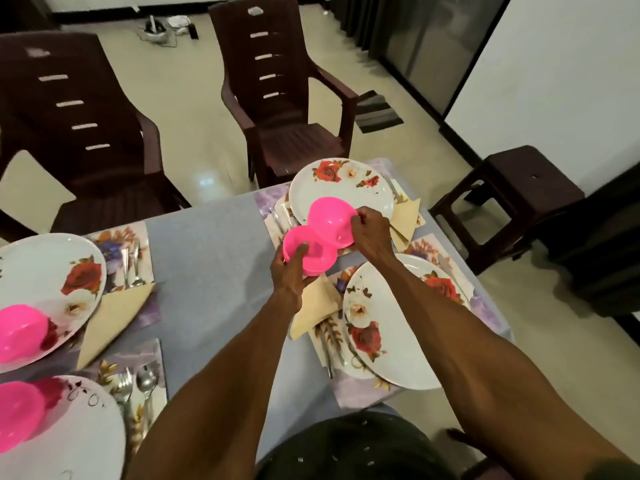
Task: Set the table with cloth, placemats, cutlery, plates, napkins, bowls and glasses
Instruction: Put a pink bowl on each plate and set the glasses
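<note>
1. Your left hand [289,271] grips a pink bowl [306,249] from below, thumb hooked inside its rim, holding it in the air above the worktop [207,244].
2. Your right hand [369,233] pinches the rim of a second pink bowl [330,218], tilted on its side with the opening facing away from you; the 2 bowls overlap where they meet.
3. That second bowl hangs over the near edge of the far plate [341,188], a white one with red roses, at the far right setting.
4. Beside that plate you have a folded beige napkin [405,216] on the right and cutlery partly showing on both sides.
5. The near right plate [388,323] lies under your right forearm, with no bowl on it; a beige napkin [313,306] sits at its left, just under your left wrist, and cutlery [329,351] lies on the floral placemat [356,389] there.
6. On the left, 2 more rose plates each carry a pink bowl: the upper left plate [52,271] with its bowl [20,332], and the lower left plate [86,438] with its bowl [17,414].
7. A fork and spoon [135,382] lie by the lower left plate, a napkin [110,317] and cutlery [131,265] by the upper one.
8. A grey-blue cloth [207,289] covers the worktop, and 2 dark brown chairs [277,98] stand beyond it.
</note>
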